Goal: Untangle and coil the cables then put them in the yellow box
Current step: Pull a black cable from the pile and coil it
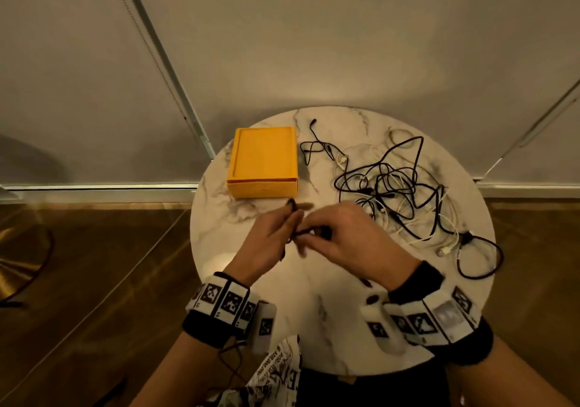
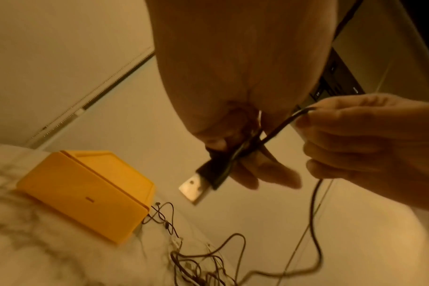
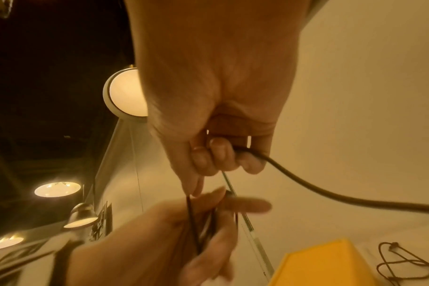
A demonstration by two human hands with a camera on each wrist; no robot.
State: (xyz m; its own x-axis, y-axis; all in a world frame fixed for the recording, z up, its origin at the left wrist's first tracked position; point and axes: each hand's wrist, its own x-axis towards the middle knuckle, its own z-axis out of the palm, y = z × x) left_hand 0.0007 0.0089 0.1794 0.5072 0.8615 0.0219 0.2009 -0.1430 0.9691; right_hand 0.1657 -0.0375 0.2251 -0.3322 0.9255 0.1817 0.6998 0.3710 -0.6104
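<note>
My left hand [image 1: 276, 234] holds a black cable by its USB plug [image 2: 208, 174], with loops of the cable folded between its fingers [image 2: 265, 170]. My right hand [image 1: 332, 234] pinches the same black cable [image 3: 306, 183] right beside it, above the table's middle. The closed yellow box [image 1: 263, 161] sits at the back left of the round marble table [image 1: 314, 328]. A tangle of black and white cables [image 1: 398, 187] lies at the right. A small separate black cable [image 1: 314, 146] lies next to the box.
A black loop [image 1: 480, 256] of the tangle hangs over the table's right edge. Window blinds [image 1: 314, 45] stand behind the table. Patterned clothing [image 1: 276, 375] shows at the near edge, and wooden floor [image 1: 94, 281] lies to the left.
</note>
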